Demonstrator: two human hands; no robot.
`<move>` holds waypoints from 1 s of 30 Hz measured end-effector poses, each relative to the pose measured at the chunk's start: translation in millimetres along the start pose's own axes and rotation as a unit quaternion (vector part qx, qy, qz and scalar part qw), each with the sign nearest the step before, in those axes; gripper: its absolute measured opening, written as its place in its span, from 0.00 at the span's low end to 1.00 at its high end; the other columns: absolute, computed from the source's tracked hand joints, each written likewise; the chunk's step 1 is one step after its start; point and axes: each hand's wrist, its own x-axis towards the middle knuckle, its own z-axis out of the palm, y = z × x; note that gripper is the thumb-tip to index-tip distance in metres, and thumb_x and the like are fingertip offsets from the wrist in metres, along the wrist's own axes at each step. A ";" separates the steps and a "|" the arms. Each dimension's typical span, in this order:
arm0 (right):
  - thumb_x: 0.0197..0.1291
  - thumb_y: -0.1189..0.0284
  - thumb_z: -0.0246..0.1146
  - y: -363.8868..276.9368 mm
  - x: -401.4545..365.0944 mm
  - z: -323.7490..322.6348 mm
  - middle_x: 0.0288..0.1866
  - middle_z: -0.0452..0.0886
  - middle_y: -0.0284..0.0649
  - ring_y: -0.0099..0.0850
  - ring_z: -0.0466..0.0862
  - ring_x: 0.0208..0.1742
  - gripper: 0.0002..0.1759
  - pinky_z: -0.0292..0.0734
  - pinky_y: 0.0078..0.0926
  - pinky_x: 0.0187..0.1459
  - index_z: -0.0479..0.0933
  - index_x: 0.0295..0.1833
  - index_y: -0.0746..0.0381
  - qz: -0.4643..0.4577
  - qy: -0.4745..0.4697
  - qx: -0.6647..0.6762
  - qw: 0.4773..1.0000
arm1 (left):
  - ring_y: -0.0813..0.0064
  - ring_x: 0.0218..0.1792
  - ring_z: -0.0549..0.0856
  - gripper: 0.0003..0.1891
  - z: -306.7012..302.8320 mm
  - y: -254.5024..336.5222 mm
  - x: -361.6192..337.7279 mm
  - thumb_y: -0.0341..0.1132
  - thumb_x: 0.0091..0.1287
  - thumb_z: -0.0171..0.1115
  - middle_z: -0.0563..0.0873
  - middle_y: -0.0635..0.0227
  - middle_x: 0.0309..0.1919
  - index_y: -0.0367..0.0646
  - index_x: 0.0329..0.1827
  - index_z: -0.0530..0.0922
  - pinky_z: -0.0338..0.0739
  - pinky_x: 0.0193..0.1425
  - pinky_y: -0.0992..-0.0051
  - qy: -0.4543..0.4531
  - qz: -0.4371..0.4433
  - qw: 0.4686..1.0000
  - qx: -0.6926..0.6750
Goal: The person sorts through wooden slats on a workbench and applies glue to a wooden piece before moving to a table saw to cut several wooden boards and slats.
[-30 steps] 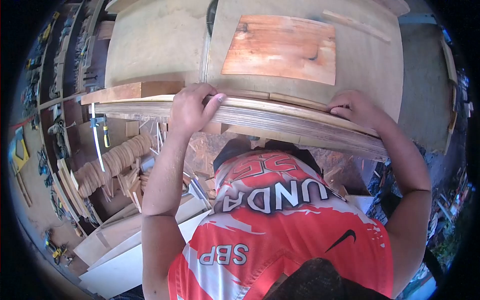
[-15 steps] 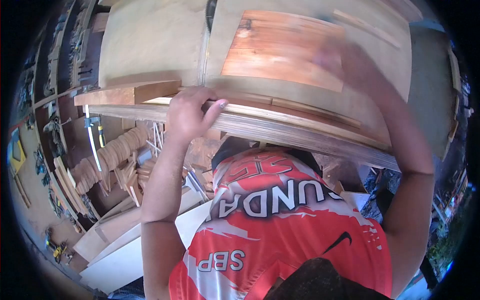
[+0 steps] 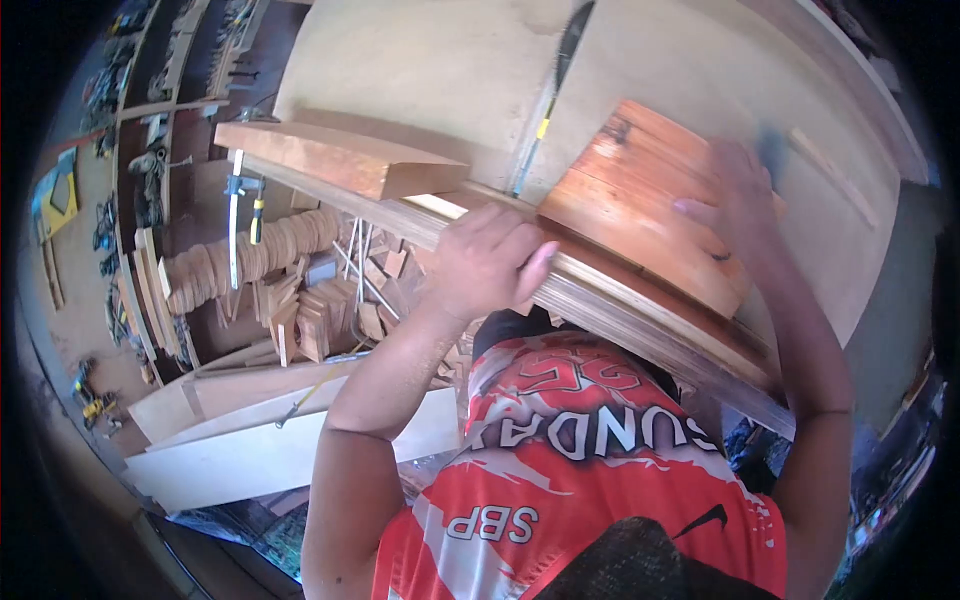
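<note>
A reddish-brown wooden board [image 3: 640,200] lies flat on the pale table top, close to its front strip. My right hand [image 3: 738,195] rests on the board's right part, slightly blurred, its thumb apart from the fingers. My left hand [image 3: 490,262] is curled over the wooden strip [image 3: 625,278] along the table's front edge, its thumb pointing right. A dark saw blade [image 3: 572,45] stands in a slot in the table, beyond and left of the board. Left of my left hand, a thick wood block [image 3: 330,160] sits on the front edge.
A thin wood strip [image 3: 832,178] lies on the table at right, near a blurred bluish patch [image 3: 770,155]. A clamp [image 3: 245,190] hangs at the front left edge. Below are stacked wood pieces [image 3: 250,260], long white boards [image 3: 240,455] and a yellow power tool [image 3: 95,405].
The view has shifted, so the table appears lower and further right. The board is now angled and nearer the front strip, with my right hand on it. My left hand stays on the edge.
</note>
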 end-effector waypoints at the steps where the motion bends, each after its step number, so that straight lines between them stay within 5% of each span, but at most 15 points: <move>1: 0.45 0.47 0.78 0.5 0.9 1.8 0.63 0.76 0.48 0.47 0.74 0.65 0.49 0.65 0.48 0.67 0.69 0.68 0.63 -0.004 0.020 -0.012 1.000 | 0.64 0.29 0.84 0.06 0.8 -0.7 2.7 0.34 0.59 0.69 0.86 0.65 0.30 0.44 0.32 0.81 0.78 0.33 0.66 -0.014 -0.026 1.000 0.002; 3: 0.46 0.47 0.78 7.4 1.1 10.3 0.62 0.76 0.48 0.47 0.74 0.65 0.49 0.65 0.47 0.67 0.69 0.69 0.63 -0.025 0.047 -0.009 0.999 | 0.58 0.36 0.86 0.13 1.1 -1.2 4.2 0.42 0.61 0.69 0.87 0.62 0.33 0.44 0.41 0.82 0.80 0.41 0.61 -0.078 -0.095 0.992 0.012; 7: 0.46 0.46 0.77 7.0 -0.2 7.5 0.63 0.75 0.48 0.46 0.73 0.66 0.50 0.65 0.46 0.68 0.69 0.70 0.61 -0.010 0.020 -0.002 1.000 | 0.50 0.43 0.87 0.25 4.2 -2.6 20.5 0.50 0.64 0.66 0.88 0.57 0.36 0.43 0.58 0.78 0.81 0.50 0.57 -0.019 -0.105 0.993 0.049; 10: 0.47 0.46 0.77 -1.7 -7.4 11.1 0.63 0.75 0.48 0.45 0.73 0.65 0.50 0.66 0.47 0.67 0.69 0.72 0.59 -0.011 0.088 -0.122 0.989 | 0.44 0.54 0.85 0.45 -12.1 -5.3 45.6 0.70 0.69 0.50 0.87 0.46 0.50 0.43 0.78 0.64 0.78 0.61 0.53 -0.372 -0.188 0.909 -0.006; 11: 0.47 0.46 0.77 -5.9 -6.6 5.2 0.63 0.75 0.48 0.45 0.73 0.65 0.50 0.66 0.47 0.67 0.69 0.72 0.59 -0.020 0.098 -0.138 0.985 | 0.49 0.61 0.83 0.46 -12.3 -8.0 46.5 0.74 0.67 0.48 0.86 0.50 0.57 0.50 0.79 0.62 0.76 0.65 0.54 -0.400 -0.201 0.894 -0.005; 13: 0.48 0.45 0.77 -21.1 -6.6 -3.3 0.64 0.75 0.49 0.45 0.73 0.66 0.50 0.66 0.46 0.69 0.70 0.73 0.58 0.074 0.024 -0.085 0.993 | 0.49 0.61 0.83 0.47 -10.1 -12.9 45.4 0.75 0.67 0.48 0.85 0.50 0.58 0.49 0.79 0.62 0.76 0.66 0.54 -0.395 -0.193 0.898 -0.007; 17: 0.50 0.53 0.79 -3.2 -8.1 0.2 0.63 0.76 0.53 0.49 0.75 0.64 0.45 0.71 0.45 0.66 0.72 0.71 0.60 0.027 0.080 -0.052 0.995 | 0.50 0.63 0.82 0.50 2.9 -30.7 45.4 0.77 0.65 0.46 0.84 0.50 0.61 0.44 0.77 0.65 0.74 0.68 0.55 -0.406 -0.186 0.895 -0.004; 22: 0.48 0.65 0.82 30.3 6.5 11.7 0.59 0.79 0.49 0.43 0.79 0.62 0.42 0.74 0.39 0.65 0.73 0.69 0.62 0.007 0.060 0.099 0.993 | 0.46 0.63 0.81 0.50 4.0 -31.1 41.8 0.78 0.66 0.43 0.83 0.44 0.60 0.39 0.72 0.72 0.73 0.68 0.54 -0.395 -0.176 0.902 -0.001; 25: 0.47 0.60 0.82 51.5 24.0 12.3 0.58 0.83 0.48 0.40 0.83 0.58 0.42 0.78 0.37 0.60 0.75 0.67 0.64 0.004 -0.039 0.244 0.969 | 0.49 0.68 0.78 0.51 9.9 -34.5 42.5 0.80 0.65 0.41 0.81 0.46 0.64 0.40 0.70 0.75 0.70 0.72 0.57 -0.409 -0.173 0.896 -0.025; 30: 0.54 0.61 0.78 -1.9 41.8 -3.4 0.57 0.83 0.49 0.39 0.83 0.58 0.39 0.77 0.36 0.61 0.72 0.68 0.66 0.073 -0.105 0.165 0.978 | 0.51 0.70 0.76 0.53 18.7 -44.5 42.4 0.83 0.62 0.42 0.79 0.50 0.68 0.41 0.67 0.79 0.67 0.74 0.56 -0.401 -0.142 0.904 -0.051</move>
